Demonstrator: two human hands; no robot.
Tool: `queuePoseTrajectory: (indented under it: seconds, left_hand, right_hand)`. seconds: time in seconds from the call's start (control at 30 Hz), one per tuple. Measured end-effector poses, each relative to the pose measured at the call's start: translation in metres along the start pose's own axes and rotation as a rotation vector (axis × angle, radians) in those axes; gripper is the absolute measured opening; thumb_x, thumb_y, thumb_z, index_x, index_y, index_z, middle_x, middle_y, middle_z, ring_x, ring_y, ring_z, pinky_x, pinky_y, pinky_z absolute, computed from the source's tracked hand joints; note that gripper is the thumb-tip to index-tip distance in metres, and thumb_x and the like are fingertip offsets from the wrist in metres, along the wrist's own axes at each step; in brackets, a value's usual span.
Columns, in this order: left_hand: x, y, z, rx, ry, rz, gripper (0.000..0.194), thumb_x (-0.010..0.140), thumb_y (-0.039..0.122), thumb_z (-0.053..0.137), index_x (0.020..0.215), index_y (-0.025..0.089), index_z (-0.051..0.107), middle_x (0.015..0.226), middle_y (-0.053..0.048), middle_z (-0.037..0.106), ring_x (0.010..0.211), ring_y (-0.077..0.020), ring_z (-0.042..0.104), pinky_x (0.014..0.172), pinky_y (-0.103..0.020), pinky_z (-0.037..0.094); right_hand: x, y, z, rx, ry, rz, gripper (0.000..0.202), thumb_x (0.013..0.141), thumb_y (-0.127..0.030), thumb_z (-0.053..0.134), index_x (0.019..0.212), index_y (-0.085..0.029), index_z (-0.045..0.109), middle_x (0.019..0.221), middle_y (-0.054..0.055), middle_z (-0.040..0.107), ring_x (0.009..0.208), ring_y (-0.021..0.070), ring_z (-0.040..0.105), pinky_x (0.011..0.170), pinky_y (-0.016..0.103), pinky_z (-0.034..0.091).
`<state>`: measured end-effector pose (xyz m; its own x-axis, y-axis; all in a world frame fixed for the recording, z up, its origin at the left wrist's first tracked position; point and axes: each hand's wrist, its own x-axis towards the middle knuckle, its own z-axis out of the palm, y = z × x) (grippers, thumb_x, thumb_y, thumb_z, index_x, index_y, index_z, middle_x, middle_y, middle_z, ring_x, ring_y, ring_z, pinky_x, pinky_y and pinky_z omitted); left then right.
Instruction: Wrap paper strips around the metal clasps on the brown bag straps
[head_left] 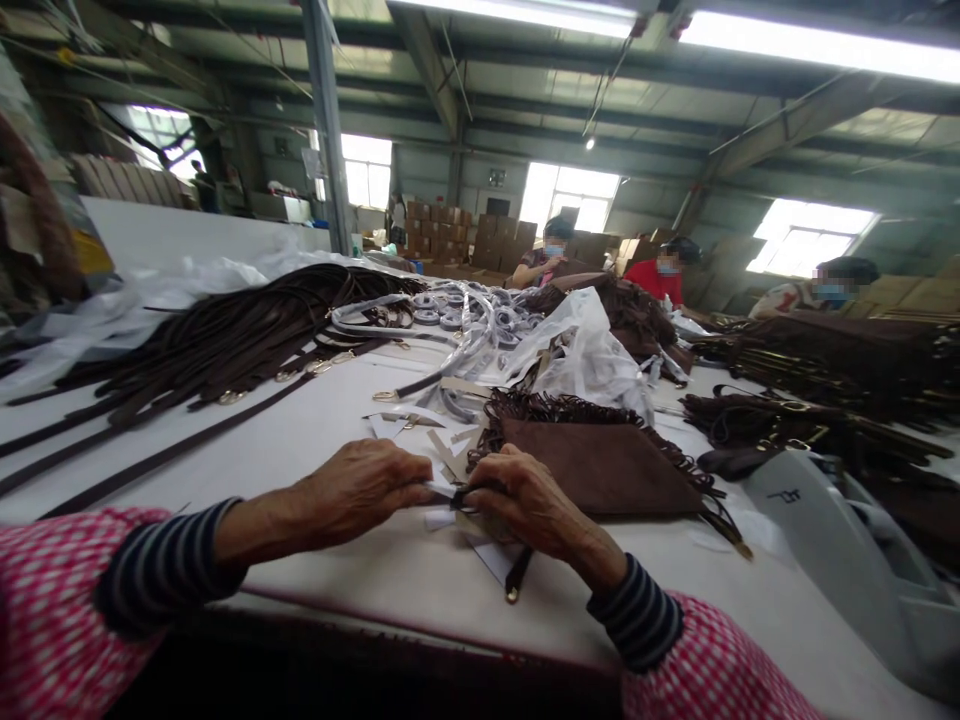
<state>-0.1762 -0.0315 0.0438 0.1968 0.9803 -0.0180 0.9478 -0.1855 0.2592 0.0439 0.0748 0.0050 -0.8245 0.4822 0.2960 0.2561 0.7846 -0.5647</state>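
Observation:
My left hand [360, 485] is closed in a pinch on a thin white strip [444, 489], which looks like paper or film. Close beside it, my right hand [529, 500] is closed around a short dark brown strap. The strap's tail [517, 573], with a gold-coloured metal end, hangs below the right palm. Between the two hands a small dark piece meets the white strip; how they join is hidden by the fingers. Just behind the right hand lies a brown fringed bag [600, 462], flat on the white table [352, 590].
Long brown straps [247, 330] with gold hardware are heaped at left. Plastic-wrapped rings [450, 310] and clear plastic wrap [592, 350] lie in the middle. Brown bags [840, 360] pile up at right, behind a grey machine [832, 560]. Several masked people work across the table.

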Motion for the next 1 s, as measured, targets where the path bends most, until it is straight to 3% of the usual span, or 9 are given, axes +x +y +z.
queuePoseTrajectory:
  seconds: [0.1, 0.2, 0.37, 0.47, 0.63, 0.73, 1.0]
  left_hand:
    - [0.015, 0.013, 0.000, -0.043, 0.032, 0.057, 0.032, 0.098, 0.041, 0.047, 0.077, 0.022, 0.062, 0.071, -0.001, 0.061, 0.071, -0.0193, 0.058, 0.066, -0.028, 0.030]
    - [0.024, 0.019, 0.000, -0.209, -0.007, 0.032, 0.035, 0.094, 0.040, 0.053, 0.066, 0.020, 0.057, 0.063, 0.001, 0.052, 0.061, -0.0147, 0.048, 0.059, -0.026, 0.028]
    - [0.034, 0.007, 0.008, -0.717, -0.166, -0.040, 0.038, 0.090, 0.047, 0.057, 0.071, 0.015, 0.065, 0.062, 0.002, 0.050, 0.056, -0.0122, 0.042, 0.054, -0.023, 0.029]
    - [0.042, -0.001, 0.012, -0.840, -0.188, -0.050, 0.036, 0.086, 0.046, 0.064, 0.074, 0.013, 0.068, 0.059, 0.003, 0.048, 0.053, -0.0100, 0.038, 0.051, -0.023, 0.026]
    - [0.055, -0.005, 0.006, -0.911, -0.251, -0.009, 0.034, 0.082, 0.044, 0.070, 0.070, 0.012, 0.069, 0.059, 0.001, 0.053, 0.050, -0.0091, 0.041, 0.049, -0.022, 0.028]
    - [0.056, -0.003, 0.001, -0.885, -0.229, -0.017, 0.034, 0.082, 0.045, 0.069, 0.073, 0.013, 0.070, 0.059, 0.000, 0.057, 0.050, -0.0103, 0.046, 0.049, -0.022, 0.033]
    - [0.047, -0.002, -0.003, -0.822, -0.204, -0.009, 0.041, 0.086, 0.052, 0.063, 0.085, 0.013, 0.073, 0.067, -0.001, 0.059, 0.056, -0.0127, 0.052, 0.052, -0.022, 0.044]
  right_hand:
    - [0.000, -0.001, 0.001, 0.124, -0.006, 0.019, 0.006, 0.085, -0.018, 0.071, 0.090, -0.020, 0.074, 0.083, 0.002, 0.069, 0.086, 0.0185, 0.057, 0.076, 0.030, 0.039]
    - [-0.004, 0.004, 0.002, 0.344, -0.029, 0.085, 0.028, 0.080, -0.011, 0.066, 0.107, -0.018, 0.070, 0.079, -0.001, 0.066, 0.074, 0.0147, 0.058, 0.070, 0.027, 0.042]
    - [-0.010, 0.010, 0.003, 0.604, 0.015, 0.116, 0.035, 0.078, -0.010, 0.062, 0.113, -0.018, 0.064, 0.076, -0.003, 0.062, 0.067, 0.0116, 0.055, 0.063, 0.023, 0.042]
    - [-0.007, 0.009, 0.003, 0.649, 0.050, 0.088, 0.034, 0.078, -0.012, 0.064, 0.112, -0.018, 0.064, 0.076, -0.003, 0.062, 0.067, 0.0110, 0.054, 0.062, 0.022, 0.041]
    - [-0.004, 0.006, 0.001, 0.699, 0.091, 0.115, 0.027, 0.081, -0.022, 0.069, 0.107, -0.018, 0.065, 0.077, -0.002, 0.063, 0.066, 0.0111, 0.055, 0.062, 0.022, 0.042]
    - [-0.006, 0.005, 0.004, 0.657, 0.095, 0.153, 0.028, 0.079, -0.029, 0.074, 0.104, -0.018, 0.065, 0.079, -0.002, 0.063, 0.068, 0.0117, 0.056, 0.062, 0.023, 0.042]
    - [-0.003, 0.003, 0.013, 0.730, 0.119, 0.189, 0.028, 0.076, -0.018, 0.073, 0.101, -0.018, 0.062, 0.069, -0.006, 0.056, 0.061, 0.0087, 0.045, 0.056, 0.021, 0.032]
